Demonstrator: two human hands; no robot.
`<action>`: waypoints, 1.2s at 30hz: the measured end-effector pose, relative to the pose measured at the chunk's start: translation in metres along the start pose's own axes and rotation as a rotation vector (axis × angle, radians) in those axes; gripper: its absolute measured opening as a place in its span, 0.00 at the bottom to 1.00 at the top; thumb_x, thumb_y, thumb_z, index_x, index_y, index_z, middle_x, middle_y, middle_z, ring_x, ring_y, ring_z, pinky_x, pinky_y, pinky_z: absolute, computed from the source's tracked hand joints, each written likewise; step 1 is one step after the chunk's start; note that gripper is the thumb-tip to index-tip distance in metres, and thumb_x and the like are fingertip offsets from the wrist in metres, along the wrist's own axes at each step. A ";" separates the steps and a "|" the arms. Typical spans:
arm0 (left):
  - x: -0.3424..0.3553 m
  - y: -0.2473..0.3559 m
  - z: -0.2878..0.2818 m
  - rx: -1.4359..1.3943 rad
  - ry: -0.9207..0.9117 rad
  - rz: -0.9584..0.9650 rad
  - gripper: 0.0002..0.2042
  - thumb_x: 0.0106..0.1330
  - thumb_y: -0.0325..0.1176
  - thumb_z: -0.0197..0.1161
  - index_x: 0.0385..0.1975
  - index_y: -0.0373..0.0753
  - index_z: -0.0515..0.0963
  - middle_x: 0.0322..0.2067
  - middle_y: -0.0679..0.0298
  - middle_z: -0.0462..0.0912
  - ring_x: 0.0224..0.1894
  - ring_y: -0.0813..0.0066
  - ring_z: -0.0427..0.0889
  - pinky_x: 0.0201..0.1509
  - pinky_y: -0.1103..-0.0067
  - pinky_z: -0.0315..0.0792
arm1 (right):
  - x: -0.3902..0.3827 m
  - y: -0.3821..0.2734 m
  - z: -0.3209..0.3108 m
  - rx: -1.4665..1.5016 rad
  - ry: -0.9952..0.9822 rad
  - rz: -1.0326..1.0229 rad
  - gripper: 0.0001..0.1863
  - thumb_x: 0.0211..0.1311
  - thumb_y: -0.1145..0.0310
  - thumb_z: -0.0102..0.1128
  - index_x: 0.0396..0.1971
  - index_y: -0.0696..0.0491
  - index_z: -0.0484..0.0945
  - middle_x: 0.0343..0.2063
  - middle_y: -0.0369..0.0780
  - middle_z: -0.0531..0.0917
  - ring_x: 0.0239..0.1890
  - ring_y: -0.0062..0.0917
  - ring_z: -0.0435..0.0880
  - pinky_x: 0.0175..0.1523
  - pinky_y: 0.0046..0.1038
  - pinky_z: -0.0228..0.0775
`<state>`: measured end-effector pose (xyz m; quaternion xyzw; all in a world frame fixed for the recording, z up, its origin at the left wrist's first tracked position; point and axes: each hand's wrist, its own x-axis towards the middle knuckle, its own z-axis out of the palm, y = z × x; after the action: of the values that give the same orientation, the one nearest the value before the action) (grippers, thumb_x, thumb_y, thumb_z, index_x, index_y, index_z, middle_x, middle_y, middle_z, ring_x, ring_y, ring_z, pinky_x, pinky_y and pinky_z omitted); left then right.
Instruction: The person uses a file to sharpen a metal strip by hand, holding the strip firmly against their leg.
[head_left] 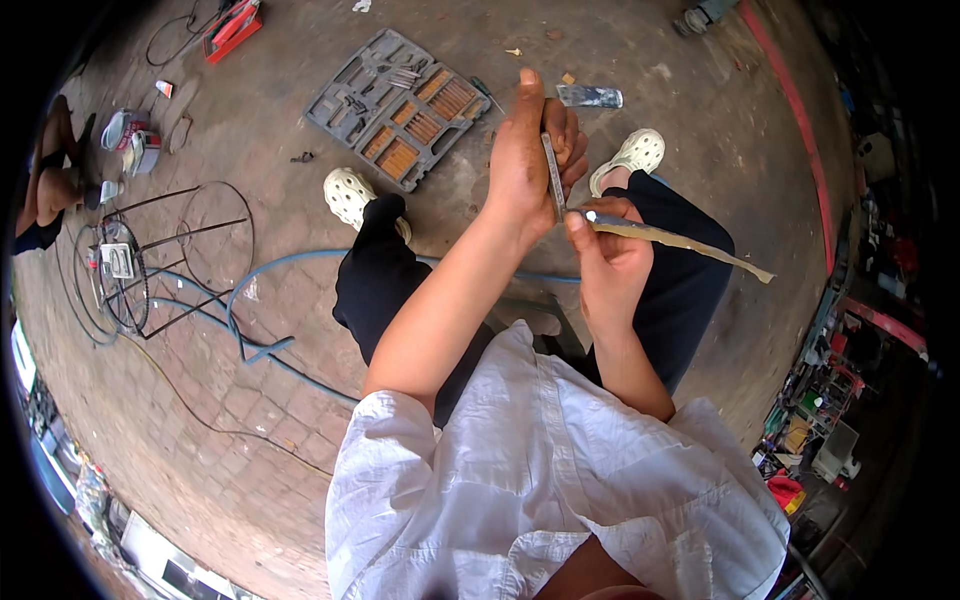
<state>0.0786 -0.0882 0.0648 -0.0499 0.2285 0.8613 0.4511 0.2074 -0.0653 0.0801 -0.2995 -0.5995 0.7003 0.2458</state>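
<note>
Over the floor between my knees, my left hand [522, 175] is closed with its thumb pointing up. Its fingers wrap a narrow, flat grey metal bar [553, 175], whose lower end comes close to my right hand [612, 255]. That hand pinches one end of a long thin strip [690, 243], dark on top and tan along its lower side. The strip's free end tapers off to the right, over my right knee. Whether the bar and strip touch is too small to tell.
An open grey tool case [400, 105] with several orange-brown bits lies ahead. Right of it is a clear plastic packet [590, 96]. A blue hose [235, 305] runs beside a black wire frame [190, 235] on the left. Clutter [820, 420] lines the right edge; another person [55, 180] sits far left.
</note>
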 end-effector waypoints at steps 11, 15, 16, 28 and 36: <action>-0.003 -0.002 0.000 -0.041 0.046 -0.011 0.30 0.66 0.60 0.48 0.08 0.45 0.56 0.09 0.71 0.53 0.12 0.81 0.50 0.14 0.83 0.46 | 0.007 0.013 0.005 -0.003 0.017 -0.085 0.08 0.57 0.79 0.61 0.30 0.56 0.69 0.26 0.31 0.72 0.27 0.09 0.68 0.32 0.12 0.60; -0.009 -0.004 0.001 -0.053 0.054 -0.042 0.30 0.65 0.59 0.49 0.08 0.44 0.55 0.10 0.71 0.54 0.13 0.81 0.50 0.16 0.83 0.47 | 0.009 0.009 0.013 0.011 0.019 -0.079 0.08 0.58 0.78 0.61 0.29 0.56 0.68 0.26 0.32 0.72 0.28 0.09 0.68 0.33 0.12 0.61; -0.008 -0.003 0.001 -0.048 0.056 -0.032 0.30 0.65 0.59 0.49 0.08 0.44 0.55 0.10 0.71 0.54 0.13 0.82 0.50 0.16 0.83 0.46 | 0.013 0.006 0.018 0.025 0.010 -0.096 0.08 0.58 0.78 0.61 0.29 0.56 0.68 0.26 0.32 0.72 0.28 0.09 0.68 0.34 0.13 0.61; -0.010 -0.008 0.000 -0.012 0.076 0.000 0.28 0.66 0.57 0.49 0.09 0.44 0.57 0.10 0.70 0.56 0.12 0.80 0.54 0.15 0.82 0.49 | -0.001 0.020 -0.001 -0.041 0.038 -0.144 0.10 0.57 0.77 0.62 0.31 0.57 0.68 0.29 0.32 0.72 0.31 0.10 0.70 0.34 0.12 0.60; -0.006 -0.013 0.007 -0.029 0.090 -0.042 0.29 0.67 0.57 0.48 0.08 0.44 0.55 0.09 0.71 0.54 0.13 0.82 0.52 0.15 0.83 0.46 | 0.003 0.019 -0.001 -0.075 0.074 -0.172 0.09 0.58 0.77 0.61 0.31 0.57 0.68 0.27 0.31 0.72 0.29 0.09 0.70 0.33 0.12 0.61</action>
<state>0.0934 -0.0829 0.0678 -0.1000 0.2348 0.8518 0.4574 0.2060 -0.0657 0.0608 -0.2816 -0.6394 0.6420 0.3158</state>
